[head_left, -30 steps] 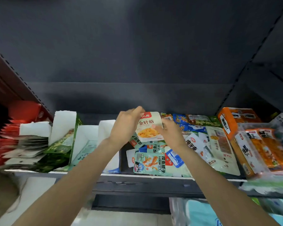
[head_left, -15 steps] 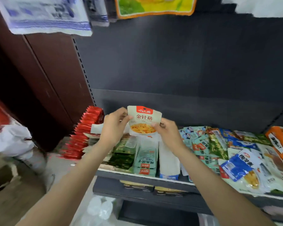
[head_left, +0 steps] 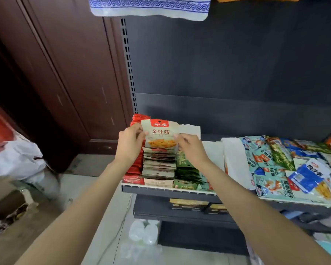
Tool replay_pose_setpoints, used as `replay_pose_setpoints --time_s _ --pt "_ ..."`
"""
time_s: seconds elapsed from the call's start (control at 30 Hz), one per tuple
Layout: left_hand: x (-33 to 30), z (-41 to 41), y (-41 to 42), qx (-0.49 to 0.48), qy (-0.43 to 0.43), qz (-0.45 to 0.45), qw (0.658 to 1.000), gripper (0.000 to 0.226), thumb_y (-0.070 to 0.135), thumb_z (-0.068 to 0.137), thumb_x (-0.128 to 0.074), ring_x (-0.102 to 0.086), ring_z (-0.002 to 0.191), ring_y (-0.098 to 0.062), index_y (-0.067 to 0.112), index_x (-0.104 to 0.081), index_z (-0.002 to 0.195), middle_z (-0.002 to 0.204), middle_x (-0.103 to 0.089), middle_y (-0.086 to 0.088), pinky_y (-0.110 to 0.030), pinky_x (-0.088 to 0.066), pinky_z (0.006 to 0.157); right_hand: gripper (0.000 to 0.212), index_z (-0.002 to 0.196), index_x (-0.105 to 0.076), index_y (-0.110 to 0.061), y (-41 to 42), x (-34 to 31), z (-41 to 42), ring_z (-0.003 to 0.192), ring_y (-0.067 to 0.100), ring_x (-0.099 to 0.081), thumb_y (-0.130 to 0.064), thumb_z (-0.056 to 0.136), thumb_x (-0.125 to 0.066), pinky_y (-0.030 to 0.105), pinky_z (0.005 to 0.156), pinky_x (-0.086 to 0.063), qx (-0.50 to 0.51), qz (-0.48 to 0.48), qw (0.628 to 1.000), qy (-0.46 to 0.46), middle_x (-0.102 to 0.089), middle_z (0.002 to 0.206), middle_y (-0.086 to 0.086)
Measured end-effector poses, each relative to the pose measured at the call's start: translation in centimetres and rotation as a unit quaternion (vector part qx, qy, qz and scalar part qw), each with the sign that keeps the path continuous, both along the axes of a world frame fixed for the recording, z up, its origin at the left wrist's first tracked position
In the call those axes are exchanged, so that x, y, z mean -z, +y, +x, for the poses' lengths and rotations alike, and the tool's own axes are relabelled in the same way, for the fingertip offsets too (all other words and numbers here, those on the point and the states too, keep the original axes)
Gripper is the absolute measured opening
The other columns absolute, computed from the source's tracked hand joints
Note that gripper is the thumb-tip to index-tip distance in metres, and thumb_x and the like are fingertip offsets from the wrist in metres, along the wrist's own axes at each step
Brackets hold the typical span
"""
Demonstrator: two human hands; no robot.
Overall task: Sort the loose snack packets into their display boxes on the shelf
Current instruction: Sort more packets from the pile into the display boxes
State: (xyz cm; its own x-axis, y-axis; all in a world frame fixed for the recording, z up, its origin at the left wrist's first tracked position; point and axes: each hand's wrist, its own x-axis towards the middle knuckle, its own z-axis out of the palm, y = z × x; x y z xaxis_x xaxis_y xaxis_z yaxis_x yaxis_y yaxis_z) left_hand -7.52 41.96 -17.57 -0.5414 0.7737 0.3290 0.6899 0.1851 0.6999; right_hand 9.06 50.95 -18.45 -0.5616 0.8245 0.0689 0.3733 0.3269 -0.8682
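Both hands' fingers (head_left: 141,133) clamped on packet (head_left: 160,135) side edges, upright above matching row (head_left: 159,165).

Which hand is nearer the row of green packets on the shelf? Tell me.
Right. The right hand sits directly above the row of green packets, pinching the mushroom packet. The left hand holds that packet's other edge, over the red packets.

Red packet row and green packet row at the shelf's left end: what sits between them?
In the head view, a row of beige packets stands between the red packet row and the green packet row, below the beige packet both hands hold.
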Motion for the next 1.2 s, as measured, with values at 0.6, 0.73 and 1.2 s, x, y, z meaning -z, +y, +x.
replay_pose_setpoints --time_s 0.6,0.73,1.2 --pt "1.2 0.8 0.1 0.118 0.064 -0.041 0.990 0.006 0.019 0.086 -0.067 -0.062 0.081 -0.010 0.015 -0.070 0.089 0.088 -0.068 0.004 -0.030 -0.053 0.079 0.025 0.107 -0.070 -0.013 -0.5 0.8 -0.2 0.100 0.010 -0.059 -0.003 0.093 -0.052 0.016 0.090 -0.041 -0.014 0.063 0.996 -0.058 -0.068 0.109 0.001" --pt "0.8 3.2 1.4 0.130 0.107 -0.042 0.985 0.013 0.018 0.086 -0.067 -0.061 0.091 -0.015 0.016 -0.069 0.099 0.095 -0.070 0.002 -0.035 -0.050 0.084 0.027 0.105 -0.069 -0.013 0.3 0.6 2.4 0.099 0.007 -0.060 0.000 0.092 -0.049 0.014 0.089 -0.044 0.018 0.057 0.998 -0.013 -0.069 0.106 -0.002" --pt "3.0 26.4 13.6 0.271 -0.027 -0.068 0.960 0.027 0.004 0.091 -0.047 -0.060 0.100 -0.020 0.008 -0.060 0.115 0.111 -0.062 -0.009 -0.030 -0.046 0.091 0.037 0.127 -0.054 -0.010 10.0 5.5 24.8 0.121 0.026 -0.049 -0.005 0.090 -0.053 0.033 0.097 -0.041 0.205 0.066 0.959 -0.186 -0.054 0.129 0.011"
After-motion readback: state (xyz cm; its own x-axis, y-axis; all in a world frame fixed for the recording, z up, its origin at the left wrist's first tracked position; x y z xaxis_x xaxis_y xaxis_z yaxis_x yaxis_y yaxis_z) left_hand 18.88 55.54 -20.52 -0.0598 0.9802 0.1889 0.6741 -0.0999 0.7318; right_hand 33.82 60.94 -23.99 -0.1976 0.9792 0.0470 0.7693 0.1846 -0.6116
